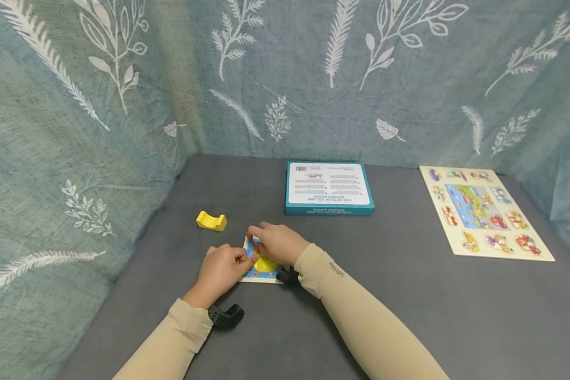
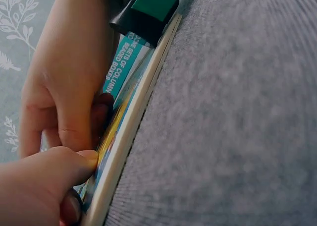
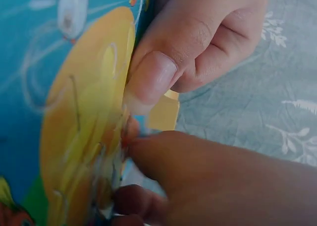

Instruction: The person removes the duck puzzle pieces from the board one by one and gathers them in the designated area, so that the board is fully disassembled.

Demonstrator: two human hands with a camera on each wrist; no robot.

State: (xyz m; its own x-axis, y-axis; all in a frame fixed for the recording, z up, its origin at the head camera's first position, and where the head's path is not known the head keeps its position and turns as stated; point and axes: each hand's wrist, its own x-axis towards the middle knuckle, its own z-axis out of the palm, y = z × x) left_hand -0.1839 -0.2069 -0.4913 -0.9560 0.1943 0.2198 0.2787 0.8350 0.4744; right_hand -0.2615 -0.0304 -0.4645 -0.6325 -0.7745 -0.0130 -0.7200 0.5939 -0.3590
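Observation:
A small square puzzle board (image 1: 261,280), blue with a pale edge, lies flat under both hands. On its picture is a rounded yellow puzzle piece (image 3: 84,112). My left hand (image 1: 220,270) comes in from the left, its thumb (image 3: 153,80) and curled fingers pinching at the piece's edge. From the right, my right hand (image 1: 281,244) bends over the board, thumb and fingers gripping the same edge close to the left thumb. The fingertips nearly meet and hide part of the picture. In the left wrist view the board's pale edge (image 2: 141,102) shows beside both hands.
A yellow block with a curved hollow (image 1: 211,221) sits behind the left hand. Further back lies a teal and white box (image 1: 329,184). A larger wooden puzzle board (image 1: 437,211) with several pictured pieces is at far right. Patterned cloth (image 1: 313,105) hangs behind the grey table.

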